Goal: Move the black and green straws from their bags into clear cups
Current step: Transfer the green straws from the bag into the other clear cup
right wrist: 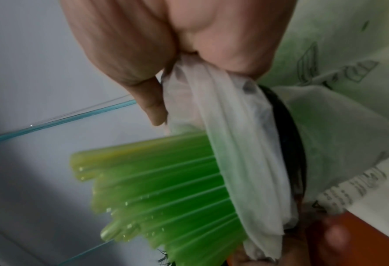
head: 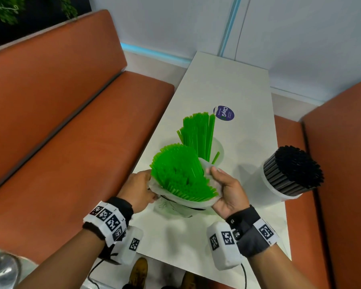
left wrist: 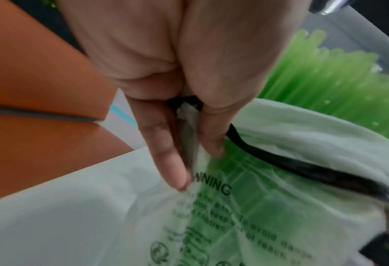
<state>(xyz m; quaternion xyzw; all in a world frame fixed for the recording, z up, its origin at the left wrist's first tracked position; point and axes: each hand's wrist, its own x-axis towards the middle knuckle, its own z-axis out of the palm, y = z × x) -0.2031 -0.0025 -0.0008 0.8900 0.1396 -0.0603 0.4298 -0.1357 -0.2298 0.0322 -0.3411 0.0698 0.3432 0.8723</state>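
Note:
A thin plastic bag (head: 176, 205) full of green straws (head: 179, 172) is held over the near part of the white table (head: 217, 84). My left hand (head: 140, 190) pinches the bag's left edge (left wrist: 193, 144) between thumb and fingers. My right hand (head: 227, 188) grips the right edge of the bag's mouth (right wrist: 214, 93), with the green straws (right wrist: 157, 189) fanning out below it. A black band (left wrist: 302, 167) circles the bag. Behind it, a clear cup (head: 217, 151) holds upright green straws (head: 198, 134). To the right a clear cup (head: 275, 190) is packed with black straws (head: 296, 170).
Orange bench seats (head: 71, 132) run along the table's left side, and another orange bench (head: 342, 163) stands at the right. A round purple sticker (head: 224, 113) lies on the table's middle. A white wall and a glass panel edge close the far end.

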